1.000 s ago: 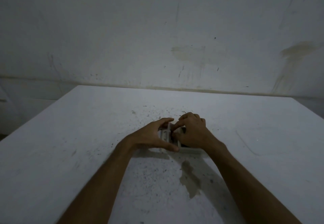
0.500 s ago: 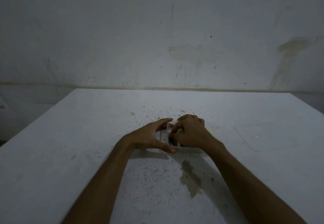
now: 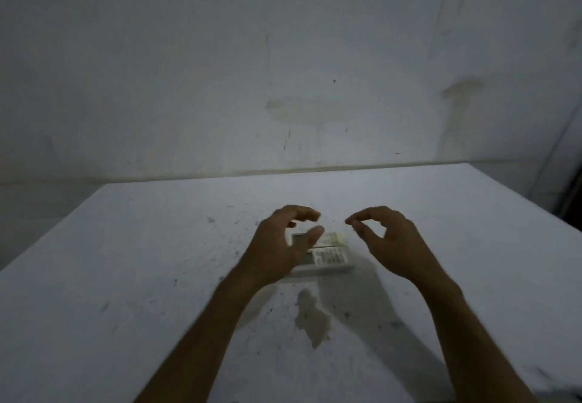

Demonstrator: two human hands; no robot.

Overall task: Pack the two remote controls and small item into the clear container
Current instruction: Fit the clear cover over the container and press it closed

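A clear container (image 3: 327,269) lies on the white table (image 3: 126,276), a little past the middle. Two white remote controls lie side by side inside it: the far remote (image 3: 332,238) and the near remote (image 3: 330,257). The small item cannot be made out. My left hand (image 3: 283,245) hovers above the container's left end with curled fingers apart, holding nothing, and hides that end. My right hand (image 3: 390,238) is raised to the right of the container, fingers loosely curled and empty.
A brownish stain (image 3: 311,317) marks the table just in front of the container, with dark specks scattered around. A stained white wall (image 3: 283,71) rises behind the table's far edge. The table's right corner (image 3: 472,166) is in view.
Both hands have lifted off the container and spread apart, left one to the left, right one to the right. The container with the remotes is now uncovered. The view has shifted too.
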